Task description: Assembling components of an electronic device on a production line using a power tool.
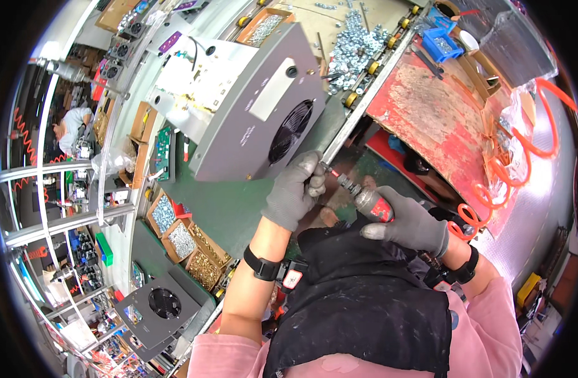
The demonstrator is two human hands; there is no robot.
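Observation:
My right hand (412,220), in a grey glove, is wrapped round a red and silver air screwdriver (372,203). Its tip points up and left, toward my left hand (289,195). That hand wears a grey glove too, and its fingers are curled together right at the driver's tip. What they pinch, if anything, is too small to make out. Just beyond my left hand a grey metal panel (238,129) with a round black fan (292,131) stands tilted on the green work surface (229,205). A white metal plate with fittings (201,82) adjoins it behind.
Boxes of screws (182,240) sit at the left, beyond a second grey fan panel (160,309). Loose metal hardware (355,50) lies at the back. On the right are a worn red table (427,113), a blue bin (441,44) and a coiled orange air hose (522,173).

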